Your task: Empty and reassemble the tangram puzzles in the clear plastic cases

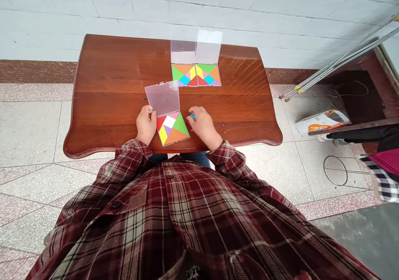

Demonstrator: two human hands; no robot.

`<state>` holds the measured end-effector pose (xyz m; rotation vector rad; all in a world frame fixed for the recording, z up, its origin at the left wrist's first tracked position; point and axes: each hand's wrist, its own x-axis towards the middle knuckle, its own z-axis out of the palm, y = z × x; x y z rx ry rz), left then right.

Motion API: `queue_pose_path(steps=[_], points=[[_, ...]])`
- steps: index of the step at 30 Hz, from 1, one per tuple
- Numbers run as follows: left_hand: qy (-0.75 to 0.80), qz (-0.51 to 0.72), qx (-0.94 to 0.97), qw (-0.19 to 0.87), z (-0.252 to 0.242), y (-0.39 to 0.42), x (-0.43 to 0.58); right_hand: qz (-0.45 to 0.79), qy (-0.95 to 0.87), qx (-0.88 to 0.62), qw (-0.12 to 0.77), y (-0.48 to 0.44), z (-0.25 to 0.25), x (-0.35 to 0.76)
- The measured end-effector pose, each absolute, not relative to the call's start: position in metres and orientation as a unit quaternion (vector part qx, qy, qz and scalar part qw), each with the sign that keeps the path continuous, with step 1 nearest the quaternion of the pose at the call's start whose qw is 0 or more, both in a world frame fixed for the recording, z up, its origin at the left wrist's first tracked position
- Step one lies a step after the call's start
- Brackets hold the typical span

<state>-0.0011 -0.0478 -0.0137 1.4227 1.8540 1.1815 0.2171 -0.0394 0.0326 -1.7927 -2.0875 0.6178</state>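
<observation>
A tangram case point(176, 136) lies open near the table's front edge, its clear lid point(163, 99) tilted back. Red, pink, green, purple, yellow and orange pieces fill its tray, around a white square gap. My left hand point(146, 124) pinches the lid's lower left corner near the hinge. Just right of the case, my right hand point(204, 126) holds a blue tangram piece point(192, 116) between thumb and fingers; most of that piece is hidden. Two more open tangram cases, a left one point(183, 75) and a right one point(208, 75), sit side by side farther back, each with a blue square among its pieces.
The brown wooden table point(118, 76) stands against a white tiled wall point(149, 6). To the right on the floor are metal poles point(307, 82), a white and orange package point(327, 121) and a wire stand point(335, 170). Dark and checked cloth hangs at the right edge.
</observation>
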Motion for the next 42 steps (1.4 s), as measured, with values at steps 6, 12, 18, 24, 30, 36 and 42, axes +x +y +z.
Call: queue_pose_path(steps=[6,12,18,24,30,36,42], points=[[0.683,0.435,0.534,0.242,-0.015,-0.047,-0.001,0.278,-0.788,-0.549,0.026,-0.070,0.047,0.149],[0.682,0.441,0.533,0.239,-0.015,-0.046,0.001,0.288,-0.773,-0.565,0.010,-0.065,0.039,0.140],[0.680,0.441,0.533,0.245,-0.013,-0.047,0.000,0.301,-0.784,-0.544,0.003,-0.050,0.030,0.144],[0.678,0.442,0.537,0.238,-0.014,-0.047,0.000,0.379,-0.751,-0.532,0.102,-0.041,0.030,0.157],[0.671,0.448,0.536,0.249,-0.013,-0.048,0.000,0.387,-0.679,-0.590,0.200,-0.027,0.031,0.221],[0.671,0.453,0.531,0.250,-0.017,-0.047,-0.001,0.246,-0.699,-0.660,0.126,-0.023,0.029,0.247],[0.670,0.450,0.536,0.250,-0.018,-0.045,-0.001,0.238,-0.771,-0.582,0.095,-0.048,0.046,0.197]])
